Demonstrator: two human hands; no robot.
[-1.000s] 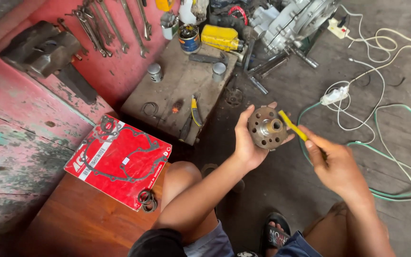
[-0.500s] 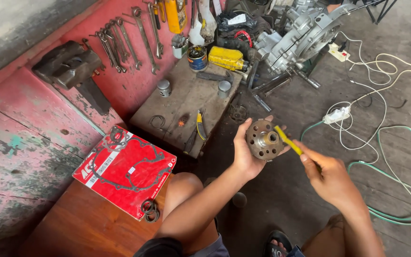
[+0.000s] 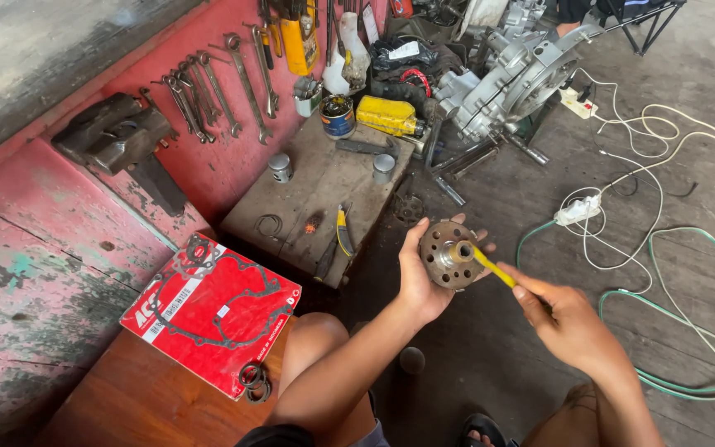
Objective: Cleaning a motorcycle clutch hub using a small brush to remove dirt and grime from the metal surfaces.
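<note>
My left hand (image 3: 420,280) holds up a round, rusty metal hub (image 3: 447,255) with holes around its face and a short centre sleeve. My right hand (image 3: 568,323) grips a thin yellow-handled tool (image 3: 491,266), and its tip sits in the hub's centre opening. Both hands hover over the dark concrete floor in front of my knees.
A low wooden board (image 3: 316,186) carries pliers, small cylinders and a tin. Spanners (image 3: 208,91) lie on the red surface. A red gasket pack (image 3: 213,310) rests on a wooden stool. An engine casing (image 3: 511,79) stands at the top, green and white cables (image 3: 664,248) to the right.
The view has shifted, so hands and hub sit lower and more central in the frame. The tool tip has stayed at the hub's centre.
</note>
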